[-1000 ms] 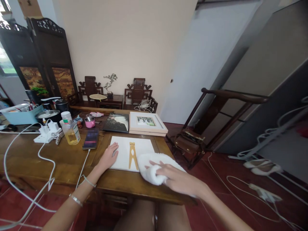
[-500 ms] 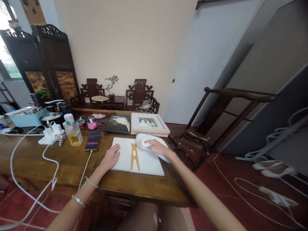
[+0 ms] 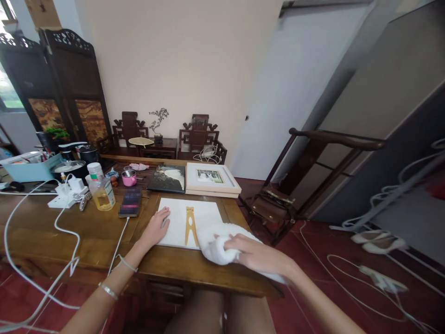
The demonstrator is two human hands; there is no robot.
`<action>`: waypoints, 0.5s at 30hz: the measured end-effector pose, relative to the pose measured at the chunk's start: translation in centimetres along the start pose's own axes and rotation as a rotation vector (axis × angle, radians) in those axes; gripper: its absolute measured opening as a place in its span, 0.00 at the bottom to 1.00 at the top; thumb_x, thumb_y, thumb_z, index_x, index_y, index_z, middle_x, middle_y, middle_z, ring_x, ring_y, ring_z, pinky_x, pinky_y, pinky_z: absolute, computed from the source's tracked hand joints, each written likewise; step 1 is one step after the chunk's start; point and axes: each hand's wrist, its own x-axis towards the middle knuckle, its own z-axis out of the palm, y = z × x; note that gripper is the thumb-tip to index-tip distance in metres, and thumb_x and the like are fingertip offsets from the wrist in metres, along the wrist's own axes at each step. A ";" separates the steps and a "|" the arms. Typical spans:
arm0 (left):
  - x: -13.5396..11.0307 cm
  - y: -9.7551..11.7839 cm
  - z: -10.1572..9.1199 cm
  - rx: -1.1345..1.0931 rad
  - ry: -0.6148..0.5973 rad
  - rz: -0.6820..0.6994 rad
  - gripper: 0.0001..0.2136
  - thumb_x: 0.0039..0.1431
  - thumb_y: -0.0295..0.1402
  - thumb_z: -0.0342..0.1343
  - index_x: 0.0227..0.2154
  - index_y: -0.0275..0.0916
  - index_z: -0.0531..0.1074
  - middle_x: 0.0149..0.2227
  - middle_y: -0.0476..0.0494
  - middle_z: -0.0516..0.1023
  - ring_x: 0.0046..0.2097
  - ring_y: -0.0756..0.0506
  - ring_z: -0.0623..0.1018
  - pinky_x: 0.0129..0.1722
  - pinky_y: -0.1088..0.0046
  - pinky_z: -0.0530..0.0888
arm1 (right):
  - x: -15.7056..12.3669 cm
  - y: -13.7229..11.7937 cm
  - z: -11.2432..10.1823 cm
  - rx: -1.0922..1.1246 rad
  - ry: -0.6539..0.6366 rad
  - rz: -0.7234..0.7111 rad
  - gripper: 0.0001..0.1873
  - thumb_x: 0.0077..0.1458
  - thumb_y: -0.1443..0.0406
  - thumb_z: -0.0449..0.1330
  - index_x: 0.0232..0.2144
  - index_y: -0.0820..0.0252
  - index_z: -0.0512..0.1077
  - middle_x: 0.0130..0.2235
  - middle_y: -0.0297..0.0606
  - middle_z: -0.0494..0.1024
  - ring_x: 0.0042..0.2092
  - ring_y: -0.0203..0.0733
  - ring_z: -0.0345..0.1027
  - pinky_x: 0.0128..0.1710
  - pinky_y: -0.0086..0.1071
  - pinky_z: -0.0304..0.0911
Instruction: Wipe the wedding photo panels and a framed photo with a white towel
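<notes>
A white board [image 3: 174, 232] lies flat near the front edge of the wooden table, with a yellow-brown, two-legged stand piece [image 3: 190, 225] on it. My left hand [image 3: 157, 227] rests on the board's left side, fingers stretched out. My right hand [image 3: 248, 250] grips a bunched white cloth [image 3: 215, 239], which lies over the board's lower right corner and the table beside it. The cloth hides that corner and meets the stand piece's right leg. Behind the board are a framed picture [image 3: 222, 182] and a dark photo panel [image 3: 167, 178].
Left of the board lie a phone [image 3: 130, 202] on a cable, a bottle of yellow liquid [image 3: 101, 192], a pink cup [image 3: 129, 177] and a power strip [image 3: 62, 198]. A wooden chair [image 3: 288, 185] holding a brown bag [image 3: 269, 208] stands right of the table.
My right hand has drawn the white cloth from the board's upper right toward me, to its lower right corner. The left hand stays on the board. The view has shifted slightly.
</notes>
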 end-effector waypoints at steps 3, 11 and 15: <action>0.0 0.2 -0.1 -0.005 -0.010 -0.006 0.19 0.58 0.34 0.45 0.49 0.33 0.70 0.56 0.34 0.69 0.61 0.40 0.64 0.61 0.53 0.58 | 0.1 0.3 0.0 0.037 0.011 0.002 0.15 0.44 0.71 0.49 0.32 0.56 0.73 0.37 0.38 0.74 0.45 0.46 0.65 0.48 0.38 0.59; 0.1 -0.2 0.1 0.009 0.016 0.000 0.18 0.58 0.33 0.46 0.49 0.35 0.71 0.55 0.35 0.70 0.60 0.41 0.66 0.61 0.53 0.59 | 10.0 4.5 -1.1 0.063 0.305 0.040 0.23 0.45 0.70 0.48 0.43 0.61 0.73 0.50 0.41 0.74 0.52 0.51 0.64 0.53 0.41 0.56; 0.1 -0.3 0.0 0.019 0.002 0.003 0.18 0.58 0.34 0.46 0.49 0.35 0.71 0.56 0.35 0.69 0.60 0.41 0.65 0.61 0.53 0.59 | 13.6 3.3 -0.6 0.054 0.381 0.080 0.25 0.48 0.72 0.45 0.48 0.63 0.70 0.54 0.45 0.70 0.56 0.52 0.59 0.56 0.44 0.51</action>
